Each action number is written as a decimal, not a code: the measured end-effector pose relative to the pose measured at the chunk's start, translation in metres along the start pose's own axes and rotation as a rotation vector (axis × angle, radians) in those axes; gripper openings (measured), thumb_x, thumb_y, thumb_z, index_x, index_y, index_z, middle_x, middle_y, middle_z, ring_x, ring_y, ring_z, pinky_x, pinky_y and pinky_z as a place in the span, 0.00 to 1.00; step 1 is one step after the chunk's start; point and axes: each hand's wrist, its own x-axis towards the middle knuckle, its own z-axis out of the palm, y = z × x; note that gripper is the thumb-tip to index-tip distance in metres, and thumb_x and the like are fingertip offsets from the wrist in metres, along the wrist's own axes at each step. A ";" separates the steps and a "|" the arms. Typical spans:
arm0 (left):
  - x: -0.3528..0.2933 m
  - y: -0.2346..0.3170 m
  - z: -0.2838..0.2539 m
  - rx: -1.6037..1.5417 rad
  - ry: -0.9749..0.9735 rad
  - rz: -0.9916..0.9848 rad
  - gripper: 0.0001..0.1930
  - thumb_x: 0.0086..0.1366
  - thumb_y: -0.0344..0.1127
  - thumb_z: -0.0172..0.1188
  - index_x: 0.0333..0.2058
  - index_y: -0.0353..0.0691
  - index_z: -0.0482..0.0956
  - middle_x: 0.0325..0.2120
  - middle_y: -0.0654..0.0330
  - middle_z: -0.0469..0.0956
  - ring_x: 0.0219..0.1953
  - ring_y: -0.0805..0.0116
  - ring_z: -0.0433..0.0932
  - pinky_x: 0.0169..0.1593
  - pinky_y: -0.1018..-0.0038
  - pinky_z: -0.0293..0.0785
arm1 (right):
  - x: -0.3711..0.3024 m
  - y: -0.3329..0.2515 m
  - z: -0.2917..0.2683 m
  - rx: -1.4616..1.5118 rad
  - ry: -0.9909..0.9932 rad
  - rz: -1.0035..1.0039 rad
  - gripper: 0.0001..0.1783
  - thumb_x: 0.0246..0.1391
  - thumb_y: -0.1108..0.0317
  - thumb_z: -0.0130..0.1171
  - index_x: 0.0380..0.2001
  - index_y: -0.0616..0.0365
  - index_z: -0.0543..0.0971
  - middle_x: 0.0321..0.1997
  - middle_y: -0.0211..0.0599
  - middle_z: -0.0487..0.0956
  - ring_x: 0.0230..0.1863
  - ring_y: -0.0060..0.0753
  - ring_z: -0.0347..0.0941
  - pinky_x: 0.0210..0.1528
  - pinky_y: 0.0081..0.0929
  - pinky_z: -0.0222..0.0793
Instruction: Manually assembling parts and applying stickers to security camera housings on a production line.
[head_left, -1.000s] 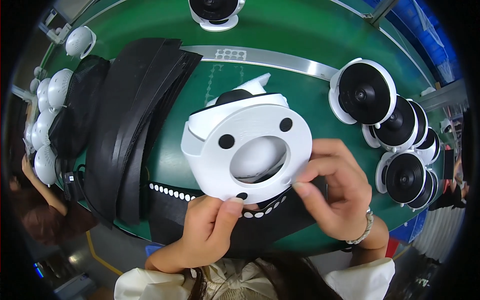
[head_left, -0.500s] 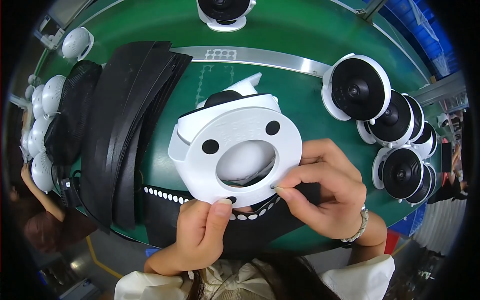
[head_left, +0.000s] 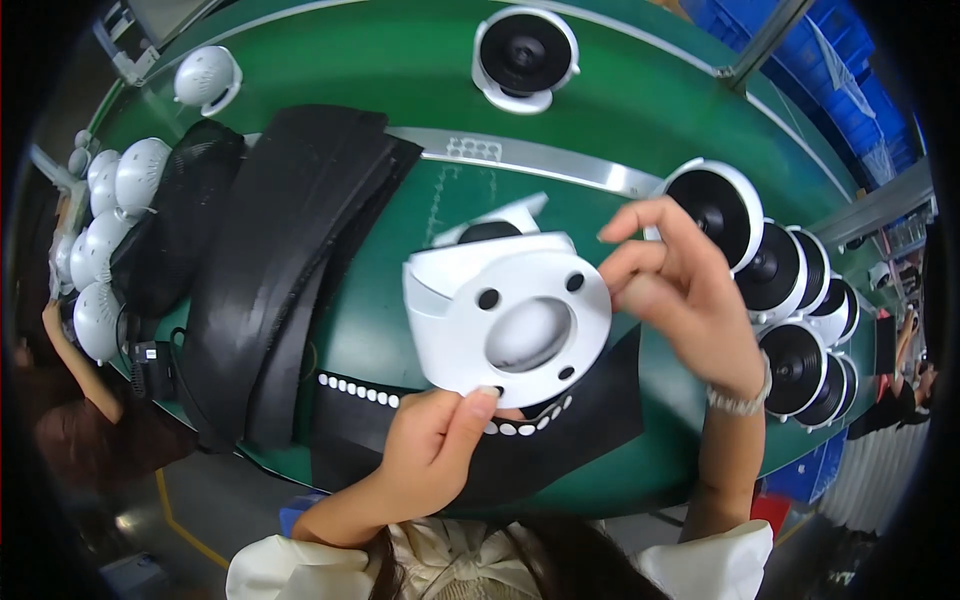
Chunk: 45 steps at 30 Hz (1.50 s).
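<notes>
I hold a white round camera housing [head_left: 510, 315] above the green table, its flat base facing me with a central oval opening and three dark holes. My left hand [head_left: 440, 445] grips its lower edge, thumb pressed on the rim. My right hand [head_left: 685, 285] is at the housing's right edge, fingers curled and partly lifted off it. A black sheet [head_left: 560, 440] carrying a row of small white round pads lies under the housing. Another white part [head_left: 495, 222] peeks out behind it.
A row of white dome units with black faces [head_left: 780, 280] lines the right side, one more [head_left: 525, 55] at the top. Black foam strips [head_left: 270, 270] lie to the left, white domes [head_left: 110, 210] beyond them. A metal strip [head_left: 540, 160] crosses the table. Another person's arm [head_left: 70, 355] shows at far left.
My right hand has risen from the housing's lower right rim to its upper right edge with fingers loosened. The housing has shifted right and tilted slightly in my left hand.
</notes>
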 end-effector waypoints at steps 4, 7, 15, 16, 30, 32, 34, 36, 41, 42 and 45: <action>-0.007 -0.005 0.004 0.002 -0.135 0.135 0.10 0.63 0.33 0.49 0.29 0.34 0.77 0.12 0.57 0.68 0.14 0.66 0.68 0.22 0.74 0.63 | 0.048 -0.052 0.008 -0.177 -0.777 0.281 0.12 0.57 0.67 0.50 0.36 0.68 0.72 0.26 0.40 0.79 0.29 0.25 0.77 0.32 0.20 0.74; -0.006 0.012 -0.003 0.338 -0.293 0.339 0.09 0.59 0.36 0.55 0.35 0.38 0.74 0.25 0.53 0.76 0.28 0.57 0.76 0.30 0.69 0.70 | 0.068 -0.088 0.017 -0.445 -0.986 0.306 0.13 0.57 0.67 0.50 0.30 0.69 0.74 0.25 0.38 0.79 0.27 0.24 0.77 0.30 0.19 0.73; -0.017 0.002 -0.007 0.767 -0.048 0.476 0.11 0.54 0.36 0.58 0.34 0.39 0.72 0.22 0.63 0.72 0.28 0.68 0.73 0.32 0.75 0.68 | 0.198 -0.014 0.048 -1.225 0.053 -0.611 0.09 0.49 0.78 0.44 0.36 0.68 0.68 0.26 0.57 0.75 0.29 0.57 0.73 0.32 0.37 0.71; -0.016 0.000 -0.005 0.738 -0.054 0.497 0.10 0.54 0.35 0.58 0.34 0.38 0.72 0.22 0.63 0.72 0.28 0.68 0.73 0.32 0.75 0.68 | 0.215 0.019 0.041 -1.404 0.125 -0.679 0.16 0.46 0.80 0.44 0.42 0.69 0.65 0.32 0.57 0.74 0.34 0.54 0.73 0.37 0.35 0.71; -0.028 0.000 -0.032 0.878 -0.128 0.471 0.10 0.51 0.30 0.51 0.34 0.38 0.72 0.26 0.64 0.70 0.34 0.71 0.68 0.37 0.78 0.61 | 0.264 0.051 0.059 -1.665 -0.191 0.451 0.36 0.51 0.40 0.44 0.56 0.56 0.64 0.52 0.53 0.69 0.55 0.53 0.64 0.57 0.58 0.50; -0.029 0.001 -0.039 0.889 -0.135 0.479 0.10 0.51 0.30 0.51 0.34 0.38 0.72 0.26 0.64 0.70 0.34 0.71 0.68 0.37 0.79 0.61 | 0.263 0.004 0.085 -1.646 -0.272 0.356 0.37 0.50 0.41 0.47 0.53 0.60 0.66 0.51 0.55 0.70 0.54 0.53 0.65 0.57 0.51 0.53; -0.030 -0.006 -0.040 0.880 -0.143 0.518 0.09 0.51 0.31 0.52 0.33 0.39 0.72 0.26 0.64 0.70 0.35 0.71 0.68 0.37 0.77 0.61 | 0.286 -0.020 0.104 -1.500 -0.346 0.177 0.39 0.48 0.41 0.50 0.51 0.67 0.66 0.48 0.59 0.71 0.52 0.53 0.67 0.56 0.40 0.58; -0.026 -0.023 -0.032 0.883 -0.183 0.450 0.11 0.52 0.34 0.53 0.36 0.40 0.73 0.26 0.64 0.70 0.34 0.69 0.68 0.38 0.75 0.61 | 0.331 -0.019 0.119 -1.317 -0.189 -0.173 0.46 0.48 0.41 0.51 0.56 0.72 0.57 0.46 0.62 0.72 0.47 0.54 0.71 0.51 0.38 0.64; -0.028 -0.062 -0.018 0.309 0.009 0.431 0.12 0.54 0.38 0.54 0.34 0.37 0.71 0.36 0.56 0.71 0.42 0.64 0.65 0.40 0.68 0.59 | 0.427 -0.004 0.215 -0.931 0.171 -0.198 0.54 0.44 0.48 0.59 0.63 0.60 0.40 0.55 0.71 0.60 0.52 0.63 0.64 0.56 0.39 0.60; -0.033 -0.050 -0.023 0.173 0.039 0.167 0.11 0.56 0.36 0.51 0.35 0.36 0.71 0.37 0.55 0.70 0.43 0.63 0.64 0.40 0.68 0.58 | 0.431 -0.015 0.248 -0.814 0.155 -0.221 0.56 0.40 0.44 0.60 0.64 0.44 0.37 0.61 0.74 0.47 0.56 0.71 0.57 0.59 0.44 0.56; -0.025 -0.063 -0.025 0.095 -0.009 -0.097 0.10 0.57 0.33 0.48 0.35 0.35 0.70 0.38 0.54 0.69 0.43 0.62 0.63 0.41 0.68 0.59 | 0.437 0.007 0.291 -1.039 0.273 -0.081 0.52 0.35 0.34 0.59 0.61 0.18 0.42 0.67 0.53 0.30 0.62 0.79 0.31 0.50 0.78 0.45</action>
